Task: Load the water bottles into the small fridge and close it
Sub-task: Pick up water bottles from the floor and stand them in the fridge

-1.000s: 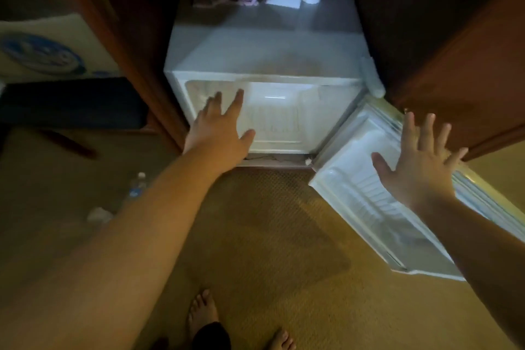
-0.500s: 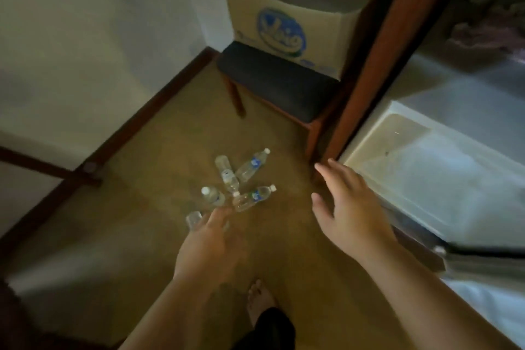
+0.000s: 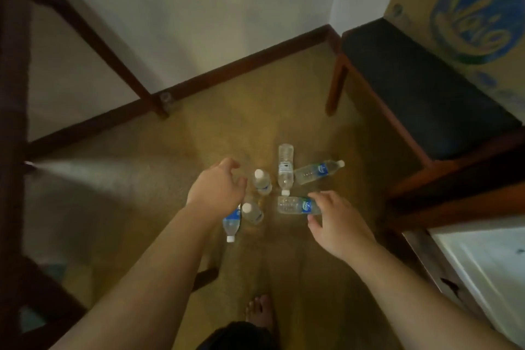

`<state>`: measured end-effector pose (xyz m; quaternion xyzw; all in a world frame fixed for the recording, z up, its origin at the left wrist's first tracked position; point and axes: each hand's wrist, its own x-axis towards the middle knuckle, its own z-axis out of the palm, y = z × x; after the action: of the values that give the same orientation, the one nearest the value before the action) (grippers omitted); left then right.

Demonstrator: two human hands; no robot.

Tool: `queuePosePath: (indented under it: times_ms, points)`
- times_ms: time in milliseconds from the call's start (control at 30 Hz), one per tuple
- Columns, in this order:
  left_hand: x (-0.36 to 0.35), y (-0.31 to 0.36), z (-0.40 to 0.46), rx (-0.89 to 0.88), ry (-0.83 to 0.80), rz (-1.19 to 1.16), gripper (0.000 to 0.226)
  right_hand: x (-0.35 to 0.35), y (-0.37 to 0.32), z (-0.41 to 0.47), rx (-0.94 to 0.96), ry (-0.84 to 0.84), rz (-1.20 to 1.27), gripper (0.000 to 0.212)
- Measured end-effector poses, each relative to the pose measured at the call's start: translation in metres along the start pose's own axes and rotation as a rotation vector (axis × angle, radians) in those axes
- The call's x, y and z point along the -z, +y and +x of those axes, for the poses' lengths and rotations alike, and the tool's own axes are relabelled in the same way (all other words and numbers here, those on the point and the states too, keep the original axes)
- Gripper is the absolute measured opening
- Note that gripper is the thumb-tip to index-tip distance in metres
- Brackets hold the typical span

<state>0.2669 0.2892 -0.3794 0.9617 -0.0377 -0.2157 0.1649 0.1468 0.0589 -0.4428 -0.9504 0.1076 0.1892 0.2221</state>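
Since half a second ago the view has been swung further away from the fridge (image 3: 488, 270), of which only a white corner is left at the lower right, and both hands have been brought down over the bottles on the carpet (image 3: 142, 207).

The right hand (image 3: 338, 221) is now set at the cap end of a lying bottle (image 3: 297, 205), with fingers above it and thumb below; whether it is already pinched or only touched cannot be told. The left hand (image 3: 217, 189) is held with curled fingers just beside an upright bottle (image 3: 262, 181), with nothing seen to be gripped. A second upright bottle (image 3: 251, 212) and another lying bottle (image 3: 232, 223) are partly covered by that wrist. Two more bottles (image 3: 285, 169) (image 3: 318, 171) are left lying near the chair (image 3: 420, 88), on which a cardboard box (image 3: 466, 23) is stood.

No bottle has yet been loaded, so the first pick-up is judged to be in hand, possibly one bottle per hand.
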Motion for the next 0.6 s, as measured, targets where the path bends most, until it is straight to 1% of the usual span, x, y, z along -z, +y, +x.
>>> queuePosePath:
  times_ms: [67, 133, 200, 300, 367, 400, 467, 533, 600]
  points:
    - [-0.032, -0.019, 0.018, 0.016, -0.032, -0.014, 0.041, -0.03, 0.017, 0.028, 0.014, -0.046, -0.029, 0.059]
    - [-0.068, -0.034, 0.034, 0.029, -0.101, 0.006, 0.041, -0.057, 0.037, 0.055, -0.009, -0.09, -0.027, 0.061]
    - [-0.102, -0.043, 0.051, 0.019, -0.187, 0.087, 0.042, -0.082, 0.059, 0.081, -0.043, -0.135, -0.027, 0.064]
    - [-0.146, -0.054, 0.077, -0.027, -0.263, 0.218, 0.055, -0.113, 0.088, 0.118, -0.082, -0.191, -0.058, 0.068]
    - [-0.172, -0.062, 0.093, -0.047, -0.25, 0.249, 0.059, -0.133, 0.108, 0.142, -0.097, -0.221, -0.082, 0.074]
    - [-0.183, -0.065, 0.101, -0.064, -0.241, 0.267, 0.058, -0.143, 0.118, 0.153, -0.109, -0.238, -0.085, 0.076]
    - [-0.2, -0.07, 0.115, -0.106, -0.227, 0.328, 0.047, -0.164, 0.138, 0.173, -0.121, -0.274, -0.059, 0.076]
    - [-0.208, -0.076, 0.125, -0.11, -0.196, 0.368, 0.036, -0.186, 0.155, 0.187, -0.118, -0.283, -0.006, 0.073]
    - [-0.209, -0.082, 0.131, -0.096, -0.14, 0.377, 0.038, -0.202, 0.164, 0.195, -0.105, -0.252, 0.014, 0.071]
